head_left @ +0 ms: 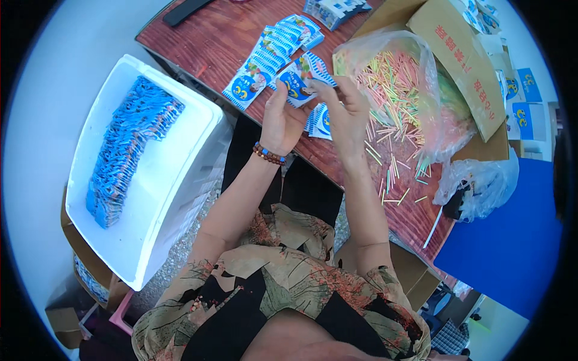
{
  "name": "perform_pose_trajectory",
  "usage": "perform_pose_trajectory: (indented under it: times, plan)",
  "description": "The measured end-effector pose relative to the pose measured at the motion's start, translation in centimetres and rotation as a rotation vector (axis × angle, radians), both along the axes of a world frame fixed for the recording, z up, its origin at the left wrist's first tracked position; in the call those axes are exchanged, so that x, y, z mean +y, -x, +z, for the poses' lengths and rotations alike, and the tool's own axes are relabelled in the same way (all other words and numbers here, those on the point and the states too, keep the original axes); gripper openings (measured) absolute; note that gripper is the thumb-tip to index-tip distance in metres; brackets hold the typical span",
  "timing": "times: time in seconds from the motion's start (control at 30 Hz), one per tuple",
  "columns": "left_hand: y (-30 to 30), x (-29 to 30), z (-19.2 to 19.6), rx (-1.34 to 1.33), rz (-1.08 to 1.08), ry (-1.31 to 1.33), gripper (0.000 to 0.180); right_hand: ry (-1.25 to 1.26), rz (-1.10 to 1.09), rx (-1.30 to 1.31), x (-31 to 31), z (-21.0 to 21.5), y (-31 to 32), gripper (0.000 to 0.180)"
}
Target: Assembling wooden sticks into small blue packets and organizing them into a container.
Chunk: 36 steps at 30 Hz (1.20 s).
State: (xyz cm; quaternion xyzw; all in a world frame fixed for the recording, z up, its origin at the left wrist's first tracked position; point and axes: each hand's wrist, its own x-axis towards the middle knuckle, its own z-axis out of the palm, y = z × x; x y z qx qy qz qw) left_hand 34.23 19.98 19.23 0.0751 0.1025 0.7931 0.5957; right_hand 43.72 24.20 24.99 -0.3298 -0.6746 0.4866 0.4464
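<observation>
Over the near edge of the table, a small blue-and-white printed packet [295, 86] is in my left hand [283, 123], its thumb lying on the packet's front. My right hand [346, 117] grips the packet's right edge with curled fingers; the exact contact is partly hidden. Just beyond lies an overlapping row of similar packets [265, 60] on the tabletop. A few more packets [323, 122] lie beneath and between my hands. To the right spreads a pile of thin pink, yellow and green sticks [388, 78], some loose on the wood.
A white foam bin [162, 198] at the left holds rows of blue packets [129, 144]. An open cardboard carton [463, 66] with a clear plastic bag [421, 45] stands at the right of the reddish wooden table [211, 36]. A crumpled clear bag [481, 186] hangs by the right edge.
</observation>
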Motion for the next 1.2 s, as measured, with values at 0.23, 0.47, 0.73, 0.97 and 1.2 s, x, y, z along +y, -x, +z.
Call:
perform_pose_trajectory:
  times: [0.23, 0.47, 0.73, 0.97, 1.2]
  plan:
    - [1.7, -1.5, -0.7, 0.088, 0.076, -0.004, 0.039, -0.19, 0.05, -0.207, 1.1, 1.9, 1.0, 0.015]
    - [5.1, -4.7, -1.0, 0.874, 0.753, 0.369, 0.041, 0.032, 0.107, 0.019, 2.1, 1.0, 2.4, 0.014]
    - [7.5, -1.9, -1.1, 1.984, 0.773, 0.569, 0.096, 0.424, 0.22, 0.076, 3.5, -5.8, 8.2, 0.016]
    - [8.8, 1.5, -1.4, 2.179, 0.724, 0.706, 0.097, -0.391, -0.246, -0.205, 10.7, -2.6, 7.1, 0.03]
    - [8.2, 3.6, -1.4, 2.101, 0.72, 0.728, 0.089, -0.033, -0.042, -0.617, 22.6, -4.7, 8.2, 0.035]
